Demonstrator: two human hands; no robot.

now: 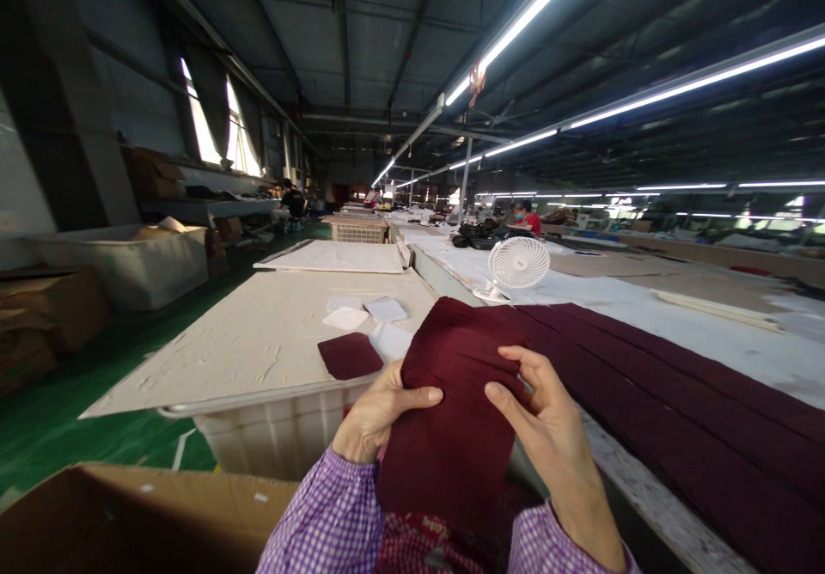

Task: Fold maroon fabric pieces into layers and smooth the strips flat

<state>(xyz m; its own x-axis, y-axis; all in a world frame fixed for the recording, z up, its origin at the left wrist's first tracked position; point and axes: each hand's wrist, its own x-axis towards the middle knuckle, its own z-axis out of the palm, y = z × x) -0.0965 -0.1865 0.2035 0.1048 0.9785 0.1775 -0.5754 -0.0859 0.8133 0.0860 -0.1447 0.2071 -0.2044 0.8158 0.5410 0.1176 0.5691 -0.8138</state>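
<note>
I hold up a dark red piece of fabric point(451, 411) in front of me with both hands. My left hand point(377, 415) grips its left edge, thumb laid across the front. My right hand point(547, 419) grips the right side, thumb and fingers curled onto the cloth. The piece hangs down toward my purple checked sleeves. A smaller dark red cut piece point(350, 355) lies on the board to the left, beside several white cut pieces point(367, 312).
Long dark red fabric layers point(696, 411) stretch along the cutting table at right, with a small white fan point(517, 263) at their far end. A pale board point(258, 333) covers a plastic bin. A cardboard box point(129, 514) stands at lower left. Workers sit in the distance.
</note>
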